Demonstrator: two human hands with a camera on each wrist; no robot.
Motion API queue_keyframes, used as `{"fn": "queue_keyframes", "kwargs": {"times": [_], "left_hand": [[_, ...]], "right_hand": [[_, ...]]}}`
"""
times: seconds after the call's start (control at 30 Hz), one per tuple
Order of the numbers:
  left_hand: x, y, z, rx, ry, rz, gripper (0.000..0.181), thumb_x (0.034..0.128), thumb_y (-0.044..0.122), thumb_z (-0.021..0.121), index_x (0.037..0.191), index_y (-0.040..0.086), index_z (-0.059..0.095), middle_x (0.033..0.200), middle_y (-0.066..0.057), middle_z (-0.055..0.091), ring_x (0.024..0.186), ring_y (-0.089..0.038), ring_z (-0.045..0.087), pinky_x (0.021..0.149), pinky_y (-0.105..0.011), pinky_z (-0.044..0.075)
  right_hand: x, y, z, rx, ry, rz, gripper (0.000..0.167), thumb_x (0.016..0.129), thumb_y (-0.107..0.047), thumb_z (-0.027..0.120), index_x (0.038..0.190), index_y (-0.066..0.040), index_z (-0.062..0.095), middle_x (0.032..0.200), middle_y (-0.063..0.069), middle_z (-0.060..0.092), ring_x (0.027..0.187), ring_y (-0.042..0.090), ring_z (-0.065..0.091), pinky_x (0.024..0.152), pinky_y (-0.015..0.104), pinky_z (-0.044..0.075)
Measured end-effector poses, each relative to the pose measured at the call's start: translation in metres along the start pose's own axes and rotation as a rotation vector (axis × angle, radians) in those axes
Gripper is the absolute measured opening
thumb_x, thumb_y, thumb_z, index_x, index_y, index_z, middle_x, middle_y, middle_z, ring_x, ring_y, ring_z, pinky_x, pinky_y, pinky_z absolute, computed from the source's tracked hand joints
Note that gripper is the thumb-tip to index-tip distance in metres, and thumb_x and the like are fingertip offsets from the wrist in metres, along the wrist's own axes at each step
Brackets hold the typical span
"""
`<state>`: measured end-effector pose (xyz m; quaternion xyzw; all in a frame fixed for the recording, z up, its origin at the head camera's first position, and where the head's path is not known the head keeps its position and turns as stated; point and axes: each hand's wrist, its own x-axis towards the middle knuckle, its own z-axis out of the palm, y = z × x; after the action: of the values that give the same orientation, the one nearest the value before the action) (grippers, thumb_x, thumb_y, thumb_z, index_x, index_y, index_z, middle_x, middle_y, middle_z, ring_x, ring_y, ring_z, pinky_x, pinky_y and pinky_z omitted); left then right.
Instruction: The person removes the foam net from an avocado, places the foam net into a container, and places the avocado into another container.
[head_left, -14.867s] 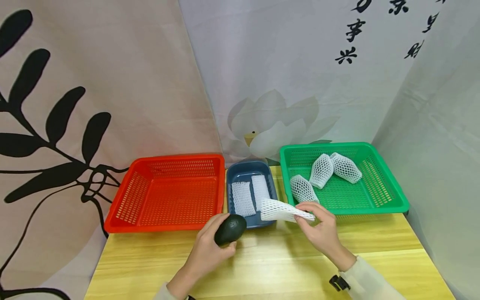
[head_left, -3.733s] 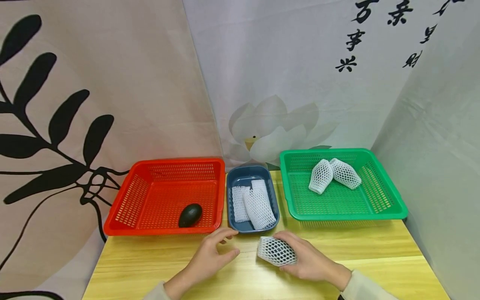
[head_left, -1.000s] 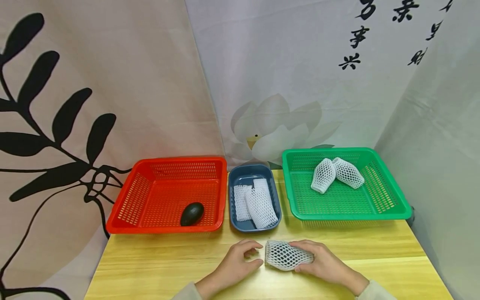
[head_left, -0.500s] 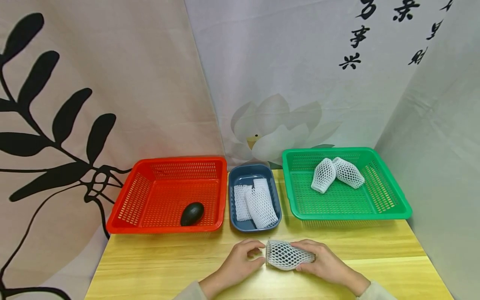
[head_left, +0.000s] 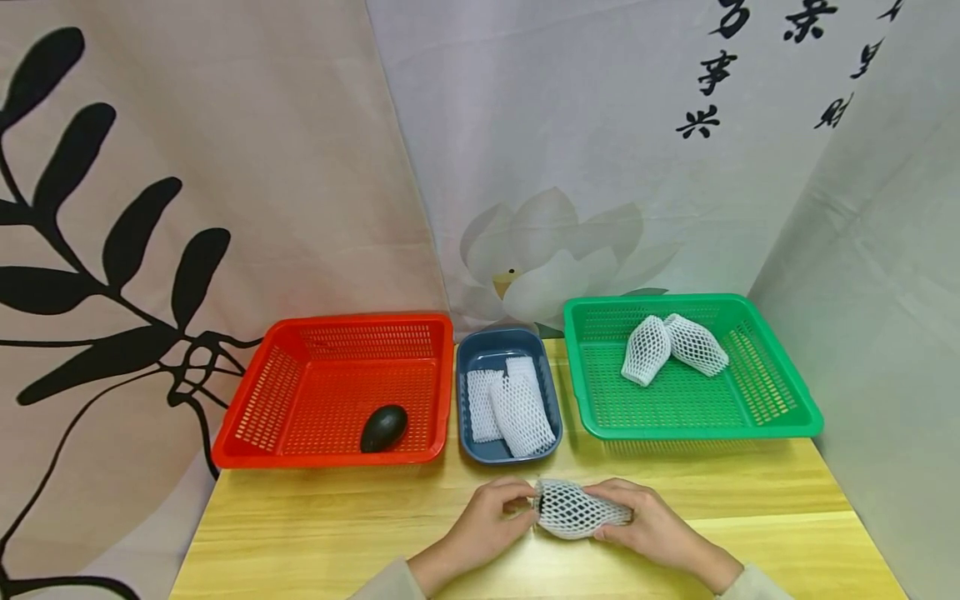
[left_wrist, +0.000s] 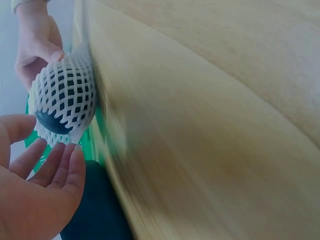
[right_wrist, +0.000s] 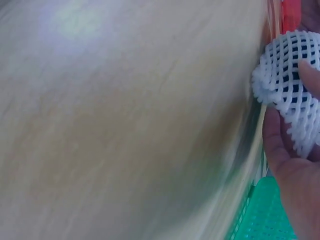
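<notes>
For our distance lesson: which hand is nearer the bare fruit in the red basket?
The left hand. In the head view it is below and right of the bare fruit, at one end of the netted fruit; the right hand is farther right, holding the other end.

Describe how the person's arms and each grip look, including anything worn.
The left grip and right grip are bare human hands without gloves. The left sleeve and right sleeve are pale cream, with no markings or cables showing.

Cloth-screened tabletop workspace, room type unclear: wood-grain table (head_left: 337, 517), printed hangings (head_left: 315, 167) close behind it.
</notes>
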<state>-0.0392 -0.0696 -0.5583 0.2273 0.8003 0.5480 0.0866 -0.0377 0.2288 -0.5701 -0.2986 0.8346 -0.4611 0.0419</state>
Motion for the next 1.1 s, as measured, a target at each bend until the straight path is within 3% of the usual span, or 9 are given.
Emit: {"fn": "queue_keyframes", "kwargs": {"times": [0.3, 0.57, 0.8, 1.1], "left_hand": [[0.005, -0.002, 0.006, 0.035, -0.007, 0.037, 0.027, 0.0918, 0.0, 0.074, 0.118, -0.003, 0.075, 0.115, -0.01, 0.072, 0.104, -0.02, 0.07, 0.091, -0.034, 0.059], [0.01, -0.004, 0.009, 0.101, -0.015, 0.035, 0.038, 0.0811, -0.004, 0.078, 0.119, -0.002, 0.075, 0.118, -0.006, 0.071, 0.109, -0.015, 0.067, 0.097, -0.03, 0.055], [0.012, 0.0, 0.011, 0.173, -0.046, 0.025, 0.05, 0.0755, -0.002, 0.082, 0.125, -0.002, 0.073, 0.127, -0.009, 0.069, 0.118, -0.019, 0.065, 0.105, -0.034, 0.051], [0.016, 0.0, 0.013, 0.198, -0.086, 0.029, 0.06, 0.0704, -0.003, 0.083, 0.129, -0.002, 0.071, 0.128, -0.008, 0.068, 0.12, -0.018, 0.063, 0.107, -0.034, 0.049]], "right_hand": [[-0.001, 0.002, 0.0, 0.007, 0.018, -0.033, 0.049, 0.087, -0.019, 0.086, 0.132, -0.008, 0.071, 0.123, 0.006, 0.072, 0.109, 0.014, 0.068, 0.09, 0.027, 0.057], [-0.003, 0.003, 0.001, -0.007, 0.034, -0.036, 0.046, 0.087, -0.016, 0.086, 0.13, -0.008, 0.072, 0.122, 0.005, 0.073, 0.11, 0.015, 0.068, 0.092, 0.025, 0.056], [-0.004, 0.003, 0.001, -0.039, 0.059, -0.039, 0.041, 0.086, -0.015, 0.087, 0.125, -0.01, 0.075, 0.119, 0.004, 0.074, 0.108, 0.016, 0.069, 0.093, 0.026, 0.056], [-0.005, 0.001, 0.003, -0.033, 0.073, -0.008, 0.037, 0.086, -0.014, 0.086, 0.122, -0.012, 0.077, 0.118, 0.003, 0.074, 0.108, 0.014, 0.069, 0.094, 0.027, 0.056]]}}
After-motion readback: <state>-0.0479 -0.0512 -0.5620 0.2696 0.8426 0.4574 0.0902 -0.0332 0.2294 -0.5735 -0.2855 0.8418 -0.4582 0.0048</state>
